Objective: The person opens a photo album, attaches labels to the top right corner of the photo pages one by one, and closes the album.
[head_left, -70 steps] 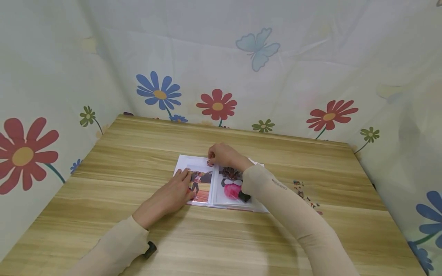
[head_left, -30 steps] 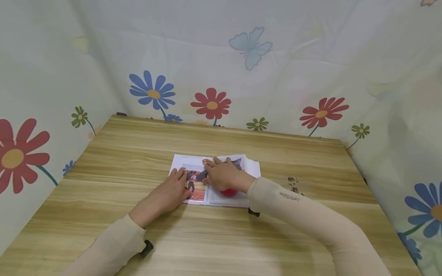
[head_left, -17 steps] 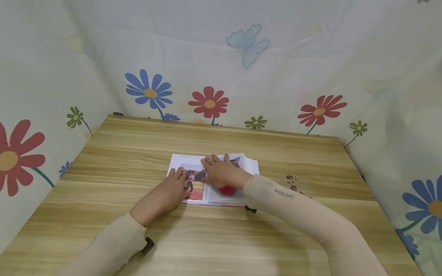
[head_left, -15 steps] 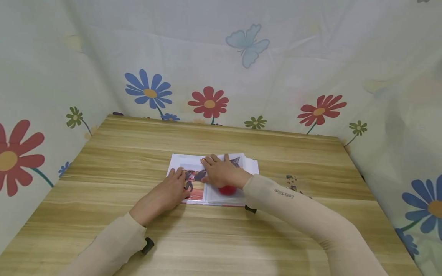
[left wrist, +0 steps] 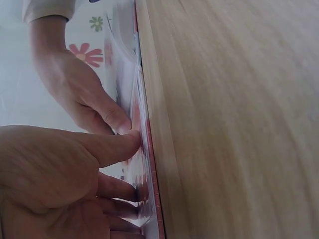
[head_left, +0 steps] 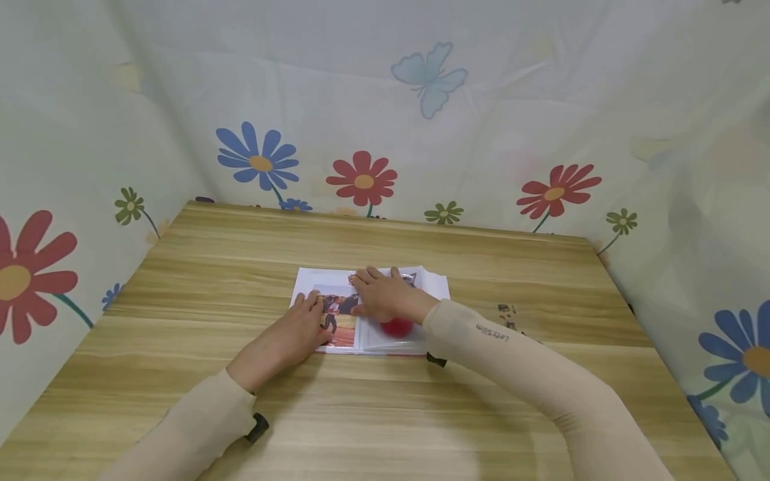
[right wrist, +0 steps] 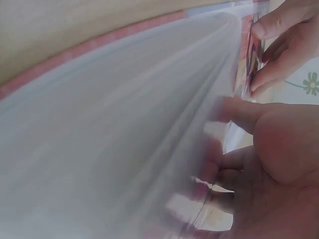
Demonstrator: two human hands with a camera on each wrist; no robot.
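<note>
An open photo album lies on the wooden table, pages up, with clear sleeves over its photos. On its left page is a photo of a person running; my left hand rests along that page's outer edge, fingers extended. My right hand lies flat over the fold and the right page, partly covering a picture with a cat's ear and a red shape. A small colourful sticker peeks out at its fingertips. In the right wrist view, the album's pages bow up beside my fingers.
To the right of the album, a clear sheet with several small dark and coloured stickers lies on the table, partly hidden by my right sleeve. A flower-patterned curtain surrounds the table's back and sides.
My right hand has gone from pinching a small reddish sticker at the left page's top to lying flat across the fold. The left hand stays on the page; the head view has shifted slightly.
</note>
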